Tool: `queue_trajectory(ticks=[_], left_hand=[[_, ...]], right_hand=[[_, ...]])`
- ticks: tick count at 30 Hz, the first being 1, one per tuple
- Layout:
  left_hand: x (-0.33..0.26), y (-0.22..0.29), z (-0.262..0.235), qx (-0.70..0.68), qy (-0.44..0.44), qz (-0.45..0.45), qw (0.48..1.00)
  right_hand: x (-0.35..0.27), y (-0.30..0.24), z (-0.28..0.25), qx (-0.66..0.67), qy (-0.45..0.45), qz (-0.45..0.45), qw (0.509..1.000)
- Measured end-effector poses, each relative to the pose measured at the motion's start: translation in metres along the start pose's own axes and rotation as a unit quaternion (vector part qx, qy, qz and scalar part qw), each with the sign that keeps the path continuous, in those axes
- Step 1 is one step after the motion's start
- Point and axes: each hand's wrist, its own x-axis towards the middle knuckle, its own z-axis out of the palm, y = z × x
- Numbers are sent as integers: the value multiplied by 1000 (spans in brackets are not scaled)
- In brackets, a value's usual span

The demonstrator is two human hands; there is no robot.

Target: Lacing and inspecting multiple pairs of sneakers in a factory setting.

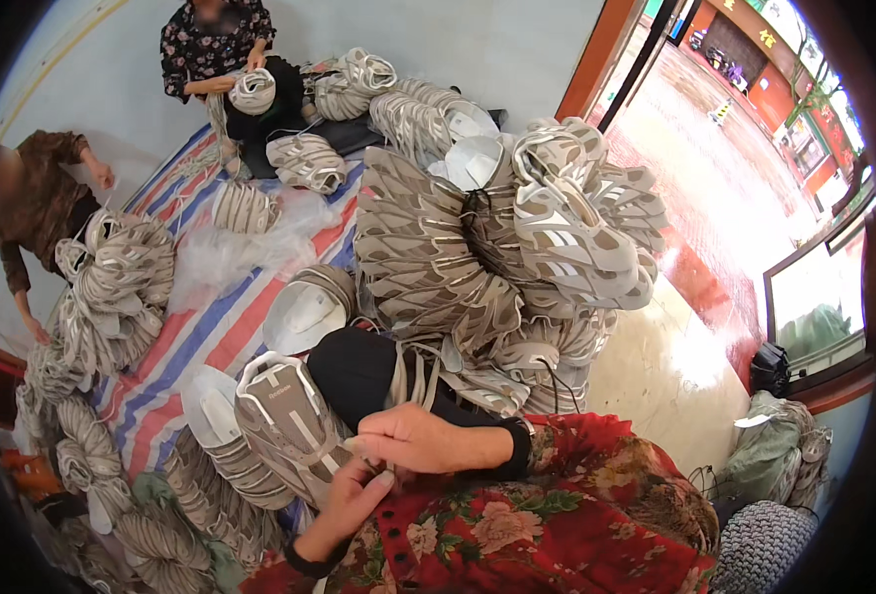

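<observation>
My left hand [352, 500] and my right hand [408, 439] meet over my lap, fingers pinched together. Whatever lies between the fingertips is too small or hidden to make out. Right beside them is a beige and brown shoe upper [284, 416] with white trim, its near end reaching the hands. A bundle of pale strips, perhaps laces [416, 374], lies across my black-covered knee [352, 368]. Left of the upper, a stack of nested uppers [245, 470] shows a whitish lining piece [210, 406] at its top.
A big pile of shoe uppers [428, 238] rises ahead of me. Striped sheeting [175, 366] covers the floor, with clear plastic [250, 243] on it. Two people sit at the far left, one holding an upper [253, 91]. More bundled uppers [121, 267] line the left; a doorway opens at right.
</observation>
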Motion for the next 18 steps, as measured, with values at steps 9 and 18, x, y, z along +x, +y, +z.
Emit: queue_trajectory(ticks=[9,18], left_hand=[[-16,60,-31,-24,103,72,992],[-9,79,-39,-323,143,213,911]], right_hand=[[8,52,-28,-262,-9,-283,923],[9,168,-66,-293,160,-168,928]])
